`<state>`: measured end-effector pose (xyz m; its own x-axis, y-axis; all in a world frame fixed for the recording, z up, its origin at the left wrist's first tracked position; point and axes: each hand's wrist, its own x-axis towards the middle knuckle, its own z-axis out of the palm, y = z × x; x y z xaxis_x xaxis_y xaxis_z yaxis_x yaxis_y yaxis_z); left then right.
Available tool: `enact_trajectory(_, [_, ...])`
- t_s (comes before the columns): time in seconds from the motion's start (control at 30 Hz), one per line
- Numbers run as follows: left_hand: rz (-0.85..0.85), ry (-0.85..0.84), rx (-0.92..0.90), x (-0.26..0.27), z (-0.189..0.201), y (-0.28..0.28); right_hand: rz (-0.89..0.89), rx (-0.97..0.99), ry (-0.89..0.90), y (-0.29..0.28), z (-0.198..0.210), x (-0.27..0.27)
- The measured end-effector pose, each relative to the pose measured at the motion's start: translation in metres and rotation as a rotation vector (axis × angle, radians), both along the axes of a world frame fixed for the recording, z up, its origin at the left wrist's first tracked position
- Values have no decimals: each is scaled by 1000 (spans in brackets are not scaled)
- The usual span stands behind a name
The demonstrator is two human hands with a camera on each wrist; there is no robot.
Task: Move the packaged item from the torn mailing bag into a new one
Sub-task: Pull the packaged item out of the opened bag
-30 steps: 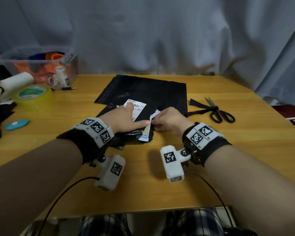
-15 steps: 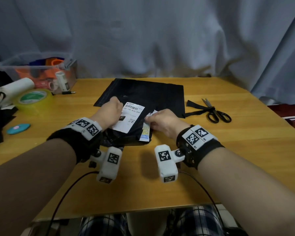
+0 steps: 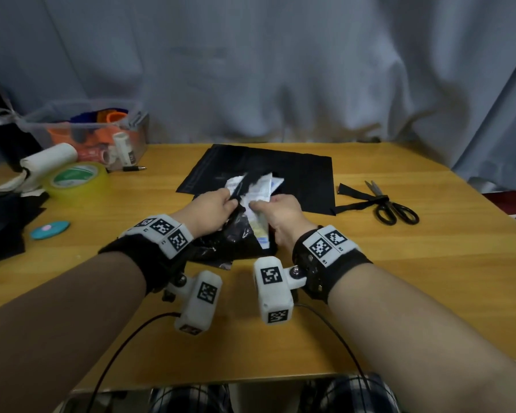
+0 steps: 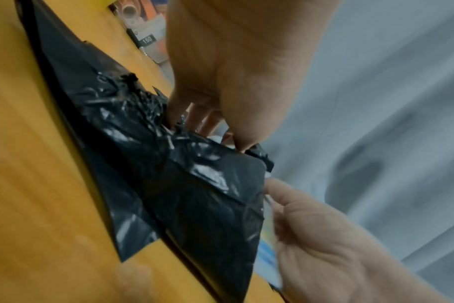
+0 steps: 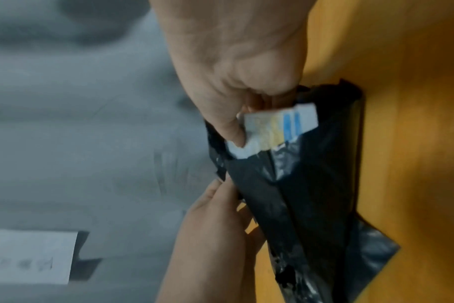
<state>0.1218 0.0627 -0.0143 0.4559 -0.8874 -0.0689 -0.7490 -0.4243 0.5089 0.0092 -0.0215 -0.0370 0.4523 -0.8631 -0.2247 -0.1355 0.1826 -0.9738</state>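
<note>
Two hands are seen at the torn mailing bag, crumpled glossy black film lying on the wooden desk. Only in the head view is the flat new mailing bag seen, lying behind it, with scissors to the right. In the right wrist view a white, yellow and blue packaged item is pinched by the right hand at the bag's opening. The film's edge is gripped by the curled left hand
</note>
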Motion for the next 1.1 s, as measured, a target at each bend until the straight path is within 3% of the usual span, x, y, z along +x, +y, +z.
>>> enact_trajectory(0.13, [90, 0, 3, 2, 0, 0, 5, -315, 80, -11, 22, -13])
enact_trajectory(0.3, [151, 6, -132, -3, -4, -4, -32, -441, 18, -41, 47, -60])
enact_trajectory(0.53, [167, -9, -330, -23, -3, -17, -430, -268, -99, -84, 40, -131])
enact_trajectory(0.63, [171, -28, -365, -26, 0, -28, -475, -132, -138, -99, 33, -146])
enact_trajectory(0.73, [156, -28, -334, -31, 0, -39, -435, -162, 7, -106, 31, -158])
enact_trajectory(0.9, [124, -38, -324, -34, 0, -45, -259, -148, 410, -97, 26, -183])
enact_trajectory(1.0, [124, -15, -349, -34, -2, -46, -175, -445, 831, -90, 17, -180])
enact_trajectory(1.03, [128, -2, -362, -34, -2, -46, -186, -555, 863, -88, 17, -173])
enact_trajectory(1.1, [133, 15, -384, -33, -3, -44, -185, -688, 728, -79, 21, -151])
